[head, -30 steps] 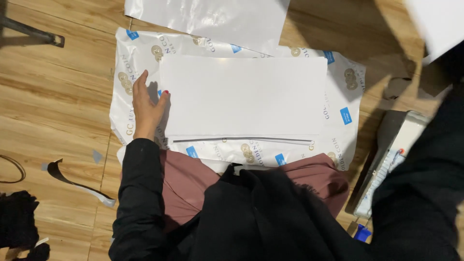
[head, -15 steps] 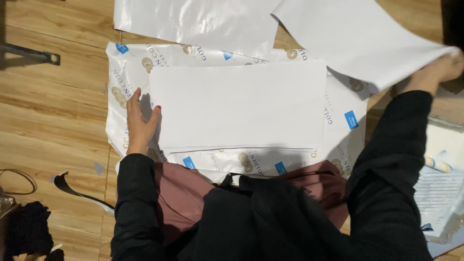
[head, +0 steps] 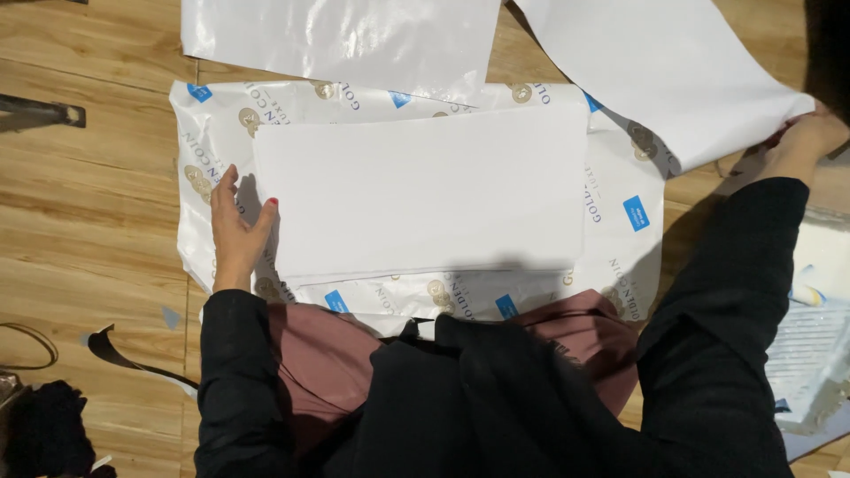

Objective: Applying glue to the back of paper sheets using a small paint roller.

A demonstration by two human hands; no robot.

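Observation:
A thick stack of white paper lies on its opened white wrapper, which has blue labels and gold emblems, spread on the wooden floor. My left hand rests flat against the stack's left edge, fingers spread, thumb touching the paper. My right hand is at the far right and grips the corner of a large loose white sheet that stretches up toward the top edge. Both arms are in black sleeves.
Another glossy white sheet lies beyond the stack. A white tray-like object sits at the right edge. A dark metal leg lies at left, a black strap and dark cloth at lower left.
My right hand has come into view and drawn a large white sheet across the upper right. My left hand has stayed at the stack's left edge.

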